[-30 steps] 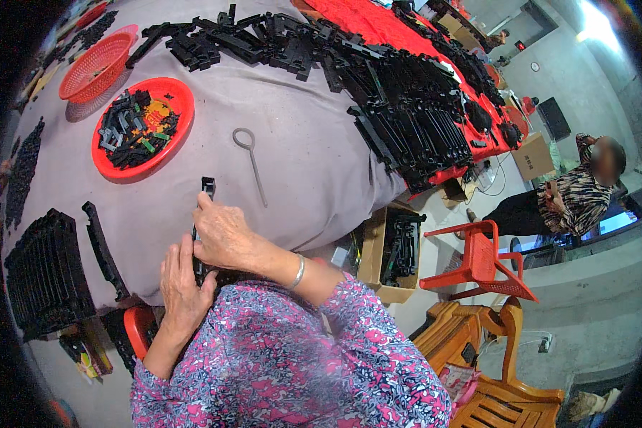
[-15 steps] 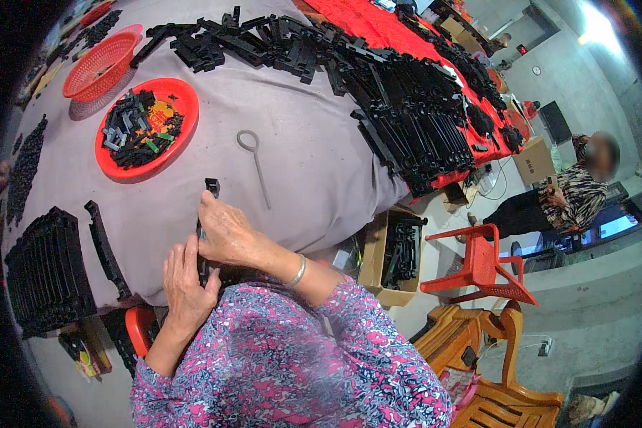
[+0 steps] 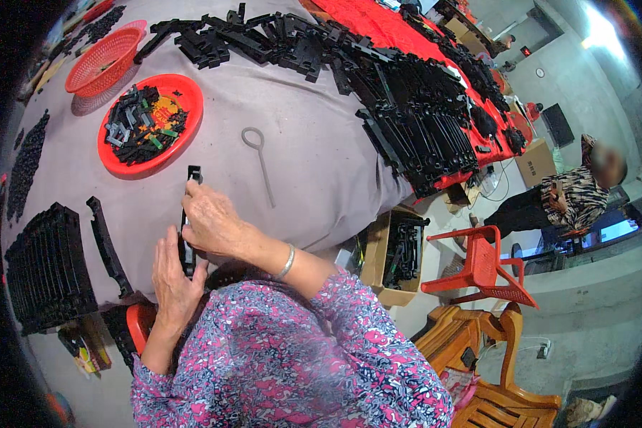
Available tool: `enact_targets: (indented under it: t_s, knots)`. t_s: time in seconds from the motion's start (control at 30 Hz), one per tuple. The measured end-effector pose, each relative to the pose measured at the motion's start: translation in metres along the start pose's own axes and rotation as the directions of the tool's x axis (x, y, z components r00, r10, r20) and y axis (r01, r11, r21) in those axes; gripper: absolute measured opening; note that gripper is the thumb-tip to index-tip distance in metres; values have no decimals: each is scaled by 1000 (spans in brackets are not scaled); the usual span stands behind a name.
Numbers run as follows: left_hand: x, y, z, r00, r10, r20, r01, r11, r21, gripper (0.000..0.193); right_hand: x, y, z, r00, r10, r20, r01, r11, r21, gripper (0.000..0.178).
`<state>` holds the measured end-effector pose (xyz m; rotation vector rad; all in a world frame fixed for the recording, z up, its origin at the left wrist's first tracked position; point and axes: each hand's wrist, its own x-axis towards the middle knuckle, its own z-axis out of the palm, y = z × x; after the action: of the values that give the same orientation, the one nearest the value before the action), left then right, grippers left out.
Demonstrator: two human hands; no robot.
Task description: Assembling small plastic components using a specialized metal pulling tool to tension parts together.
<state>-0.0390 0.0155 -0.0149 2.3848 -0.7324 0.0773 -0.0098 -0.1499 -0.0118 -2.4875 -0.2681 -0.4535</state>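
A long black plastic part stands lengthwise away from me at the table's near edge. My right hand wraps over its upper half, fingers closed around it below the far tip. Against its lower left side rests my left hand, fingers together and thumb on the other side, gripping the near end. To the left lies a similar single black part, beside a neat row of black parts. A metal rod with a ring end lies on the cloth to the right.
A red round tray holds small black, grey and green pieces. Behind it stands a red basket. Black parts are heaped along the far and right side. A carton, a red chair and a standing person are to the right.
Both hands and the black part have shifted slightly left and away from me. My left fingers have straightened upward along the part, and more of its near end shows.
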Motion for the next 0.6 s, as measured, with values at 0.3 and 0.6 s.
enact_targets:
  t_s: [0.3, 0.6]
  knots:
    - [4, -2, -1, 994, 69, -79, -74, 996, -54, 84, -12, -23, -21, 994, 65, 92, -63, 998, -24, 29]
    - [5, -1, -4, 997, 51, -55, -57, 992, -108, 85, -6, -35, -15, 969, 167, 182, -175, 984, 32, 40]
